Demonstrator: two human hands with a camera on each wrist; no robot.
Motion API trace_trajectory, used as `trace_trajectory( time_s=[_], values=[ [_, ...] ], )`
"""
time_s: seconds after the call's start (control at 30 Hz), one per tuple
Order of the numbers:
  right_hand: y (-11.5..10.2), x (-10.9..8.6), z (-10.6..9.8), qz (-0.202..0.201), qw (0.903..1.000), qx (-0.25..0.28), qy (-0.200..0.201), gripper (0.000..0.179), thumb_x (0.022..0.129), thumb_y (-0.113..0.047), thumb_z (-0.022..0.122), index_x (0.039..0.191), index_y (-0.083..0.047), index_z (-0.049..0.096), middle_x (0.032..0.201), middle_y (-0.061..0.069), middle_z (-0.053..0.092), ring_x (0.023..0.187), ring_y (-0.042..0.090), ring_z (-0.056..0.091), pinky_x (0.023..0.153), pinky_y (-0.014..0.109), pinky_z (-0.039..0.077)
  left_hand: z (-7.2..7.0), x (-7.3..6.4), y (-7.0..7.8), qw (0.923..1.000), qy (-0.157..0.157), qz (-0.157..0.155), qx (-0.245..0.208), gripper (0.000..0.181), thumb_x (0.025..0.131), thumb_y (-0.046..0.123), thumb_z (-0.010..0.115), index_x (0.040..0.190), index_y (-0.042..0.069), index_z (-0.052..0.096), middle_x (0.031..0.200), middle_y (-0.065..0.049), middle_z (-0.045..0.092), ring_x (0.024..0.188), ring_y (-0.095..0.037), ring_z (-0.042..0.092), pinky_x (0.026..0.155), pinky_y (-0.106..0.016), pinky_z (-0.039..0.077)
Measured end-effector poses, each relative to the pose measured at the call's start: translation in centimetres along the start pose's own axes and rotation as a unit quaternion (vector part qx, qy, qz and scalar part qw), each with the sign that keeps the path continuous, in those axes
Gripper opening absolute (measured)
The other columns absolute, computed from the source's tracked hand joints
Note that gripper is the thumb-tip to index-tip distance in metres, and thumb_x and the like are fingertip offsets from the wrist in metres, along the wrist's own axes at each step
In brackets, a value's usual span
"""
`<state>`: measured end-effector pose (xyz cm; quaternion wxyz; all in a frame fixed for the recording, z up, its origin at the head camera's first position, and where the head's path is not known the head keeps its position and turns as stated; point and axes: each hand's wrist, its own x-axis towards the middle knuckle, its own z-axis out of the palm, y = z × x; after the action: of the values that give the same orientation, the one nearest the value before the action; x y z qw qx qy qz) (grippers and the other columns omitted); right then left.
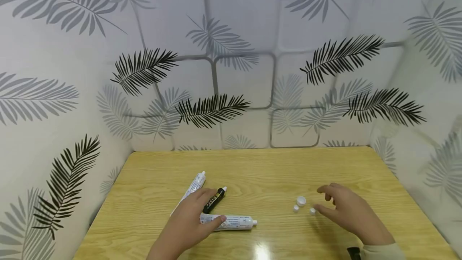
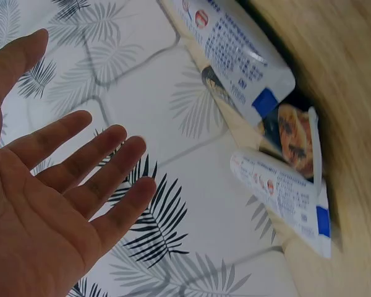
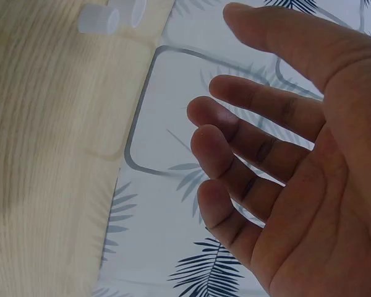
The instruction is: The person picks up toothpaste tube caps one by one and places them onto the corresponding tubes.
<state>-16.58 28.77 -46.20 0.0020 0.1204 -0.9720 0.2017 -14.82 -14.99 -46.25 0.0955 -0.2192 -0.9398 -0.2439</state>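
My left hand (image 1: 191,220) hovers over three tubes with its fingers spread, holding nothing. Partly behind it, a white printed tube (image 1: 236,222) lies crosswise, nozzle to the right. Another white tube (image 1: 196,183) slants away toward the back, and a black tube (image 1: 215,200) with a white tip lies between them. In the left wrist view the flat end of the black tube (image 2: 295,139) shows a picture. To the right, my right hand (image 1: 344,212) is loosely bent and holds nothing. Beside its thumb lie a small white cap (image 1: 312,211), a second small cap (image 1: 296,208) and a larger white cap (image 1: 301,201).
All of this lies on a wood-grain table (image 1: 267,171). A wall (image 1: 245,79) with a leaf pattern rises behind its back edge and along both sides. At the right wrist, a black object (image 1: 353,253) shows beside the pale sleeve (image 1: 382,252).
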Motion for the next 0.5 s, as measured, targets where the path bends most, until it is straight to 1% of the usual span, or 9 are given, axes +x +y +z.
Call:
trace_trajectory(
  time_s=[0.1, 0.2, 0.3, 0.5],
  values=[
    [0.0, -0.1, 0.3, -0.005, 1.0, -0.001, 0.007, 0.038, 0.092, -0.036, 0.083, 0.12, -0.011, 0.074, 0.094, -0.005, 0.064, 0.078, 0.011, 0.055, 0.062, 0.03, 0.045, 0.5, 0.0, 0.1, 0.9998, -0.011, 0.003, -0.013, 0.061, 0.092, 0.049, 0.082, 0.141, 0.016, 0.068, 0.128, 0.006, 0.065, 0.115, -0.013, 0.063, 0.097, -0.041, 0.057],
    [0.0, -0.1, 0.4, -0.013, 0.9998, 0.0, 0.012, 0.037, 0.092, -0.035, 0.083, 0.118, -0.01, 0.074, 0.093, -0.006, 0.063, 0.076, 0.009, 0.052, 0.062, 0.029, 0.044, 0.8, 0.0, 0.2, 0.9993, -0.027, 0.001, -0.025, 0.059, 0.093, 0.049, 0.08, 0.14, 0.015, 0.068, 0.126, 0.006, 0.063, 0.11, -0.01, 0.061, 0.092, -0.039, 0.058],
    [0.0, 0.0, 0.6, -0.009, 0.9999, 0.004, 0.008, 0.035, 0.093, -0.034, 0.082, 0.118, -0.011, 0.074, 0.093, -0.006, 0.062, 0.076, 0.008, 0.051, 0.062, 0.028, 0.045, 1.2, 0.0, 0.2, 0.9987, -0.04, 0.005, -0.033, 0.057, 0.095, 0.047, 0.079, 0.139, 0.013, 0.069, 0.128, 0.004, 0.062, 0.11, -0.011, 0.062, 0.091, -0.039, 0.058],
    [0.3, 0.3, 1.0, -0.003, 0.9998, 0.017, -0.014, 0.037, 0.093, -0.034, 0.083, 0.119, -0.009, 0.074, 0.097, -0.003, 0.064, 0.08, 0.011, 0.055, 0.065, 0.031, 0.048, 1.8, -0.2, 0.4, 0.997, -0.061, 0.023, -0.043, 0.053, 0.096, 0.043, 0.079, 0.137, 0.011, 0.07, 0.13, 0.001, 0.065, 0.115, -0.016, 0.063, 0.093, -0.04, 0.059]
  ],
)
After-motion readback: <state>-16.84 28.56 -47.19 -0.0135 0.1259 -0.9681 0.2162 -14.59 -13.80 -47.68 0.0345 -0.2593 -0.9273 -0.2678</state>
